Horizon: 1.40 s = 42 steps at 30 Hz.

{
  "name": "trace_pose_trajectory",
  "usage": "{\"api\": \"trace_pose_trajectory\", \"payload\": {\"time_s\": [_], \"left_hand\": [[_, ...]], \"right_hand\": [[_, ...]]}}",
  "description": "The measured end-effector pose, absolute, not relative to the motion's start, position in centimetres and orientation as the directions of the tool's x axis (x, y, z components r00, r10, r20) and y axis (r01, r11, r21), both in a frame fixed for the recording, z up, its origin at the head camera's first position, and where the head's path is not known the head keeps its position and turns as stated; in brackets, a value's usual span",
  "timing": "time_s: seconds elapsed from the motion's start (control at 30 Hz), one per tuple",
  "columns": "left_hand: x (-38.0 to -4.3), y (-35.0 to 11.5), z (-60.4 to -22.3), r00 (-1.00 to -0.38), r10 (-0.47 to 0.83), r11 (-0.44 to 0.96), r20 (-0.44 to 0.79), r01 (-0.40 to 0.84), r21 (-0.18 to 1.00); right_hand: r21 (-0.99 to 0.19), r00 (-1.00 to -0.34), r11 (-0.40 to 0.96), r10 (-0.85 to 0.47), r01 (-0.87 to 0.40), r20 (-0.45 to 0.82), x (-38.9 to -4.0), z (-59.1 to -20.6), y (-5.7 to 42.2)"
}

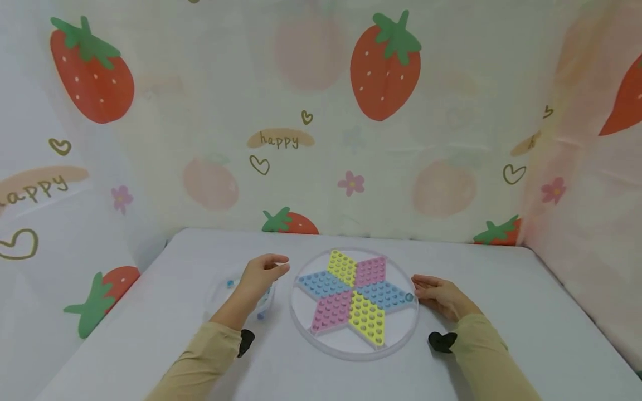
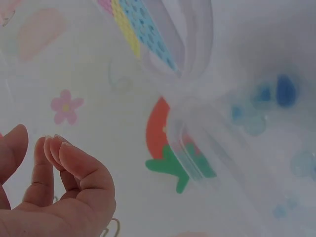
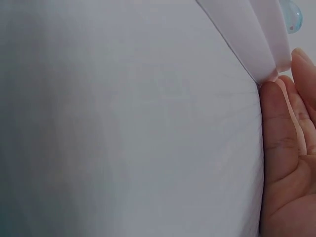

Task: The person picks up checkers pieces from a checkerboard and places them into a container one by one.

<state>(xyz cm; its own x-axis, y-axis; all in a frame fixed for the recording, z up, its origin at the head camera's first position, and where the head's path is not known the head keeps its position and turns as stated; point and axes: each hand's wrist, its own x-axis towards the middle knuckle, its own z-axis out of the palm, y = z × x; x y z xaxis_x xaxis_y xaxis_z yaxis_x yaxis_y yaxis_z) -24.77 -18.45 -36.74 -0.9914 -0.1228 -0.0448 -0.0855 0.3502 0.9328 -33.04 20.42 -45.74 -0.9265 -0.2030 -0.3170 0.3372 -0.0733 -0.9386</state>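
Observation:
A round Chinese checkers board [image 1: 354,353] lies flat on the table, its star made of yellow, pink and blue diamonds dotted with holes. One clear bluish marble [image 1: 409,297] sits at the tip of the right blue diamond. My right hand [image 1: 441,296] is at the board's right edge, fingertips touching the rim in the right wrist view. Left of the board, my left hand [image 1: 261,278] hangs over a clear plastic container [image 1: 213,291], its fingers loosely bent with nothing between thumb and fingertips. Blue marbles [image 2: 286,91] show through the container, which the left hand partly hides in the head view.
A white cloth covers the table [image 1: 321,384]. Behind it and along both sides hangs a pale curtain [image 1: 225,100] printed with strawberries, hearts and flowers. Black straps [image 1: 442,342] show at both wrists.

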Motion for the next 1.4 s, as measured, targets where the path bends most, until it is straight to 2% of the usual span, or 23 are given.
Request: {"api": "trace_pose_trajectory", "payload": {"time_s": [0.93, 1.13, 1.4], "left_hand": [[-26.7, -10.4, -38.0, -0.998, 0.031, 0.253, -0.053, -0.043, 0.966], [-26.9, -8.0, -38.8, -0.992, 0.103, 0.273, -0.074, -0.043, 0.961], [-27.7, -5.3, -39.9, -0.987, 0.099, 0.299, -0.128, -0.094, 0.95]], "right_hand": [[-0.949, -0.925, -0.048, -0.243, 0.312, -0.292, -33.2, -45.7, 20.8], [-0.946, -0.923, -0.046, -0.239, 0.321, -0.302, -33.2, -45.9, 20.7], [-0.946, -0.923, -0.024, -0.225, 0.325, -0.311, -33.2, -45.8, 20.8]]}}
